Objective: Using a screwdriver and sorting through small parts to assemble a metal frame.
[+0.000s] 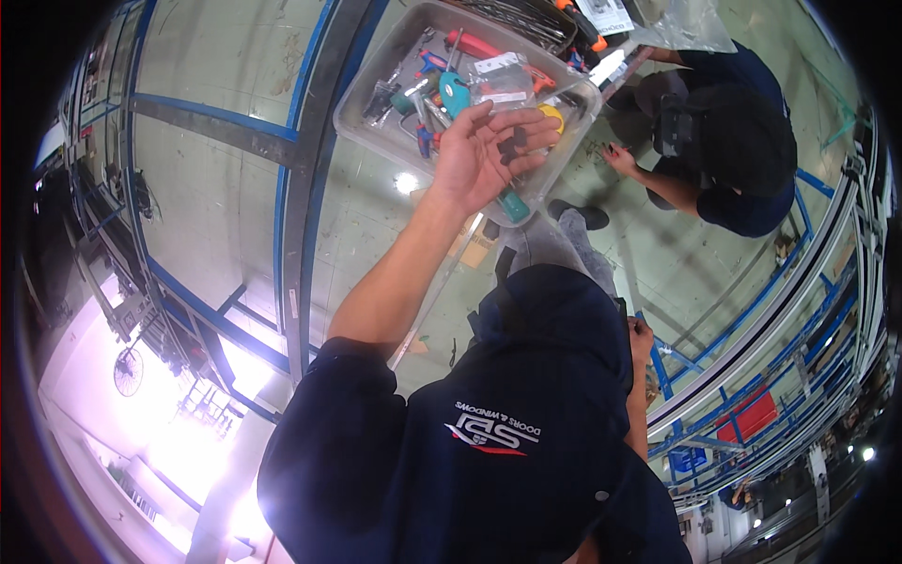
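My left hand [481, 162] is held palm up over a grey plastic tray [362, 127], with its fingers stretched out. Several small black pieces [513, 145] rest on the palm and finger bases. Under and around it lie a teal-handled tool [455, 92], a red-handled tool [473, 43], a clear bag of parts [503, 80], a yellow round item [552, 115] and a green handle [513, 205]. Down at my right hip, my right hand [641, 338] has its fingers curled in, partly hidden by my dark shirt [554, 376]; whatever it may hold cannot be made out.
A co-worker [733, 141] in dark clothes and a cap crouches at the right beyond the tray, one hand [618, 158] reaching out. Blue and grey metal frames [305, 169] stand at the left. At the right are long rails [780, 334] and a red bin [749, 416].
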`<state>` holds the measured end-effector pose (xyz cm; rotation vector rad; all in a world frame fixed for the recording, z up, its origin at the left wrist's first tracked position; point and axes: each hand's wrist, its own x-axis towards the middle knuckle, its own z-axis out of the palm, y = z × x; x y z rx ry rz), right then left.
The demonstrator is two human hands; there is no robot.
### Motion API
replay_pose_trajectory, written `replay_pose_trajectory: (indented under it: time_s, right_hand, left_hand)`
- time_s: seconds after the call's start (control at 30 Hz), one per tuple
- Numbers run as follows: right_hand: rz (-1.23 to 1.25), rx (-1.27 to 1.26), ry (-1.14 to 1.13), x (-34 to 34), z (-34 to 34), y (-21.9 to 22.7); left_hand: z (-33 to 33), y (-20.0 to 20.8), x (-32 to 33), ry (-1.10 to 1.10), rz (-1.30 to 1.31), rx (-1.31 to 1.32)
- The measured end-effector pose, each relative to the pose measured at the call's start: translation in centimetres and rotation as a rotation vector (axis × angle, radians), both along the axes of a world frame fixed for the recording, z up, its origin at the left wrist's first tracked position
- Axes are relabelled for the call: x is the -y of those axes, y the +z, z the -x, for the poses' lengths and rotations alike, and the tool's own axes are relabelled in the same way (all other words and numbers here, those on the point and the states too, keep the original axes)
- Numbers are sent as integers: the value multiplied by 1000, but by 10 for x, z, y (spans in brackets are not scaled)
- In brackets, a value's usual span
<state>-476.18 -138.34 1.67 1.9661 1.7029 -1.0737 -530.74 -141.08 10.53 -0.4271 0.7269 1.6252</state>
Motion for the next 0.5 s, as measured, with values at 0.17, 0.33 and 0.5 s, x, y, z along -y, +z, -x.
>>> replay_pose_trajectory:
  time_s: [0.17,0.33,0.5]
  right_hand:
    - [1,-48,23,5,-18,-12]
    - [15,-34,82,3,-10,-12]
    - [11,49,264,-19,30,24]
  left_hand:
    - [22,-11,14,-3,86,-35]
    - [92,2,39,203,-60,-297]
    - [186,2,42,340,-129,-516]
